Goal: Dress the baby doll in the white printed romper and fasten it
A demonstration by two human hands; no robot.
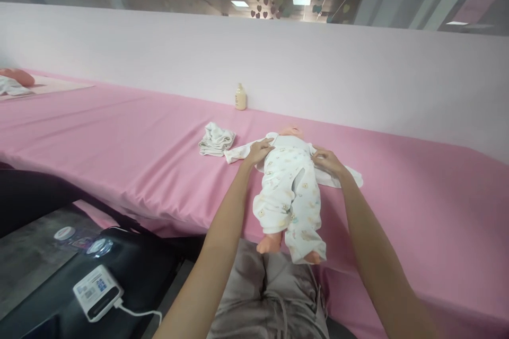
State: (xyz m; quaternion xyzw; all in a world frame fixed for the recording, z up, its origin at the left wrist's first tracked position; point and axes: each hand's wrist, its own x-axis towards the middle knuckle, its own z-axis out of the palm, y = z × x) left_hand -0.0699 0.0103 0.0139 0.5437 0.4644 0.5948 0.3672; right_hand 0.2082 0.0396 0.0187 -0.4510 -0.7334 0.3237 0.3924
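A baby doll (293, 131) lies on its back on the pink sheet, its feet toward me and its head mostly out of sight behind its chest. It wears printed white pants (278, 185) pulled high on the body. A white baby shirt (240, 153) is spread around its upper body, with sleeves out to both sides. My left hand (260, 151) is at the doll's left-hand side in view, fingers closed on the shirt's edge near the shoulder. Across the chest, my right hand (328, 161) pinches the shirt's other edge.
Left of the doll sits a folded white cloth (217, 140). A pump bottle (240, 98) stands against the white wall (159, 53). Another doll (18, 77) lies far left. Below, a black chair (139, 259) holds a white corded device (98, 291) and clear bottles (99, 247).
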